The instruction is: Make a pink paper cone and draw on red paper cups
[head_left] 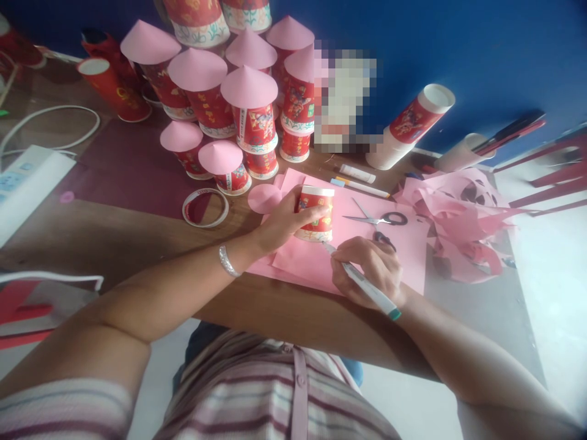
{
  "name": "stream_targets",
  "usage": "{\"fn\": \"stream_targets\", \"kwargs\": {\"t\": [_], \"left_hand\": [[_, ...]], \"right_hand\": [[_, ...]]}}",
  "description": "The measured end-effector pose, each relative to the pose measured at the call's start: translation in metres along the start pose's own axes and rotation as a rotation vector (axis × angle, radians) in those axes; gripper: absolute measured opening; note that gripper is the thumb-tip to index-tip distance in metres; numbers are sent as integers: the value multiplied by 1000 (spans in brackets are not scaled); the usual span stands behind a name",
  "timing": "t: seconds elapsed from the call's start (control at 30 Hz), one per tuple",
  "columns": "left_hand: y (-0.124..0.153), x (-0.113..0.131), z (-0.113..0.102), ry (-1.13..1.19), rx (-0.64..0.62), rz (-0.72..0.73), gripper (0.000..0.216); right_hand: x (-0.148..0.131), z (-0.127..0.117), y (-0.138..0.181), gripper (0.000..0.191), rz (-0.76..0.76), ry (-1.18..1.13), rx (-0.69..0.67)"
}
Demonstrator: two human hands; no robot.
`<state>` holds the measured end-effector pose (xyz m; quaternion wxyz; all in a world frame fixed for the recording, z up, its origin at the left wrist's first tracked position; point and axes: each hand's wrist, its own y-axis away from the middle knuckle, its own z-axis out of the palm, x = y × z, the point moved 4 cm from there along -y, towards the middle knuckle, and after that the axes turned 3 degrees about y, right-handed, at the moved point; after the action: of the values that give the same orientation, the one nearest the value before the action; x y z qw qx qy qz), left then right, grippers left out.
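Note:
A red paper cup (316, 201) with a white band and gold and green prints is gripped in my left hand (291, 217), thumb across its front. My right hand (367, 269) is closed around a white marker (371, 290) with a green end, held like a pen. The marker's tip is at the cup's lower edge; whether it touches I cannot tell. Pink paper sheets (302, 260) lie under both hands. Just right of the cup, scissors (373, 220) with black handles rest opened on the paper. A pink paper disc (265, 198) lies left of the cup.
Red cups with pink cone roofs (250, 88) stand clustered and stacked at the back left. Pink paper scraps (468, 220) heap at the right. A tape ring (205, 208), a glue stick (358, 173), a leaning tube (413, 125) and a white power strip (34, 186) are also on the table.

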<state>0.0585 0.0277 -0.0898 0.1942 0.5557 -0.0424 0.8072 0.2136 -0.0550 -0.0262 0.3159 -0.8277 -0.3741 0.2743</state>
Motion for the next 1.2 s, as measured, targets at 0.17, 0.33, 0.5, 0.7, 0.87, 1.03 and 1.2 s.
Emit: {"fn": "stream_targets", "kwargs": {"t": [0.17,0.33,0.5,0.7,0.87,1.03,1.2], "left_hand": [[0,0,1,-3,-6,5,48],[-1,1,1,-6,-6,8,46],[0,1,1,-21,5,3,48],[0,0,1,-28,14,4,46],[-1,1,1,-16,6,13,45],[0,2,2,-34,10,1,46],[1,4,2,-45,10,-3,45]], "right_hand": [[0,2,1,19,-19,-29,-17],[1,4,2,19,-18,-21,-22],[2,5,1,20,-6,-33,-26],[3,6,1,20,4,-32,-30],[2,6,-1,22,-13,-12,-14],[3,7,0,21,-4,-16,-32],[2,8,-1,22,-20,-7,-24]]}}
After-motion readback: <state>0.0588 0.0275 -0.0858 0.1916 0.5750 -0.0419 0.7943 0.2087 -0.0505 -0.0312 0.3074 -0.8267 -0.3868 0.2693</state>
